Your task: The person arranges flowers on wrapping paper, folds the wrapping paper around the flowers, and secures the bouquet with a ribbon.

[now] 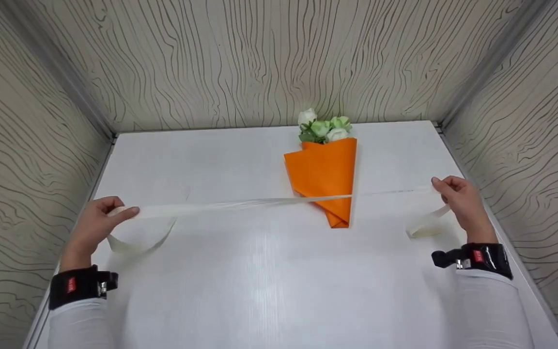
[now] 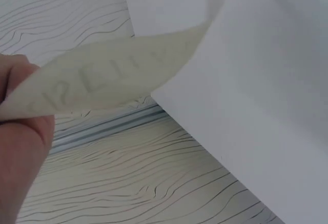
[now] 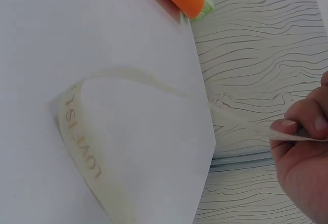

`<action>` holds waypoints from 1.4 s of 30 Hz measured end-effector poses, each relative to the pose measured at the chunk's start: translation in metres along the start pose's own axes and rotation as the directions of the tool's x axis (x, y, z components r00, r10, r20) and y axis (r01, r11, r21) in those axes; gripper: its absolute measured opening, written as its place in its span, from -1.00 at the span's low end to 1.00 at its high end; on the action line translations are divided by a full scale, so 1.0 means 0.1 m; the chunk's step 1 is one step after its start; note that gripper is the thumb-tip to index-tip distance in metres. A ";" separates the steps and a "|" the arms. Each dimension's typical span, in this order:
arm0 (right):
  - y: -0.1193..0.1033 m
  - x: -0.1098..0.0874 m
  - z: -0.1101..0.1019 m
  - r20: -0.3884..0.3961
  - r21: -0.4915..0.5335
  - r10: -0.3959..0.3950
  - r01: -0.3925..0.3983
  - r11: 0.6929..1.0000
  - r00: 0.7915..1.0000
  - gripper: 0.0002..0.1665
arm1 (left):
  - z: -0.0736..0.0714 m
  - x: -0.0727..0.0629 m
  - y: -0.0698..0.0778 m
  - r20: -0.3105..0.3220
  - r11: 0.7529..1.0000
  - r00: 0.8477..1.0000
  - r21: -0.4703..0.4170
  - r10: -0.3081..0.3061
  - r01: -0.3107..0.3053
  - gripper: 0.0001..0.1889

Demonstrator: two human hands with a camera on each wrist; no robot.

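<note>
A pale cream ribbon stretches between the two hands in the head view, crossing in front of the lower part of an orange-wrapped bouquet. At the left, the left hand pinches the ribbon between thumb and fingers, and a loose tail curls below it. Over at the right, the right hand pinches the other stretch, its tail looping down toward the table. Printed letters show on the ribbon in the right wrist view. White and pale green flowers stick out of the bouquet's top.
The bouquet lies on a white table, its flowers near the back edge. Wood-grain patterned panels enclose the table at the back and both sides, with grey metal rails at the corners.
</note>
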State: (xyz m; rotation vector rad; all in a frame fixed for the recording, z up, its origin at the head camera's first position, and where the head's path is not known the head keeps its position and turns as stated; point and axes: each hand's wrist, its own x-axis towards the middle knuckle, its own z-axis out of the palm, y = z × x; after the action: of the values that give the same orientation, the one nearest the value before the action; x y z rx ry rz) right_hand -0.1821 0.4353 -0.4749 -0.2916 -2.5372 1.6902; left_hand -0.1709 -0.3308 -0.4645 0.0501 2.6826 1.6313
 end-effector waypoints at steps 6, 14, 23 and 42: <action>-0.05 0.01 -0.05 -0.060 0.012 0.011 -0.010 1.000 0.998 -0.66 | -0.06 0.01 -0.06 -0.052 0.995 0.994 0.012 0.099 -0.099 -0.82; 0.00 0.02 -0.04 -0.140 0.004 0.029 -0.028 1.000 0.990 -0.66 | 0.06 0.09 -0.03 -0.362 0.924 0.908 0.377 0.212 -0.065 -0.67; 0.08 0.04 0.00 -0.158 -0.039 0.040 -0.047 0.998 0.987 -0.63 | 0.23 0.08 -0.02 -0.322 0.882 0.933 -0.471 -0.158 -0.013 -0.65; 0.55 -0.05 -0.11 -0.041 0.009 0.058 -0.058 0.998 0.997 -0.66 | 0.14 -0.03 -0.40 -0.045 0.948 0.987 0.275 -0.153 0.159 -0.48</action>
State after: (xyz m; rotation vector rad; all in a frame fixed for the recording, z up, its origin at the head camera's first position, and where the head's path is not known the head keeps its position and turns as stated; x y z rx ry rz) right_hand -0.1691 0.4646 -0.5208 -0.3994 -2.5155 1.6955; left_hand -0.1692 -0.3367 -0.5065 -0.1777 2.8288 1.2113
